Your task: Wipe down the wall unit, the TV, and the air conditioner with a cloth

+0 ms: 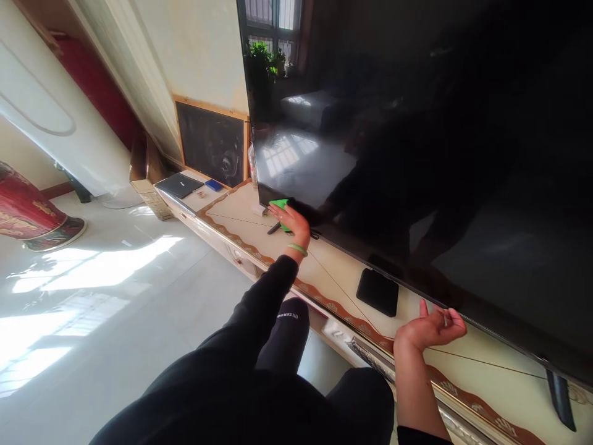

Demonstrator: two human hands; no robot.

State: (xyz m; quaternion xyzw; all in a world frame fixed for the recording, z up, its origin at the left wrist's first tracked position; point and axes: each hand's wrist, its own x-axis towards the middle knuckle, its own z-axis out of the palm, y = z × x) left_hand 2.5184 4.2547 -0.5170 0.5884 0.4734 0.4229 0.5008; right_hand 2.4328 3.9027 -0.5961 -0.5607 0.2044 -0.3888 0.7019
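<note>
A large black television point(417, 154) fills the right side of the view, its dark screen reflecting a window. My left hand point(294, 224), with a pale green bangle at its wrist, is at the screen's lower left corner. Its fingers are extended and hold a green cloth point(279, 203) against the television there; part of the cloth is hidden behind the hand. Farther right, my right hand point(433, 327) is palm up at the television's bottom edge, with curled fingers on that edge and one finger standing apart.
The television stands on a long cream cabinet point(333, 266) with a brown wavy border. A flat black box point(377, 292) lies below the screen. Dark stand feet point(560, 398) rest on the cabinet. A blackboard point(213, 142), a black laptop-like item point(179, 185) and a blue object point(214, 185) are at the left end.
</note>
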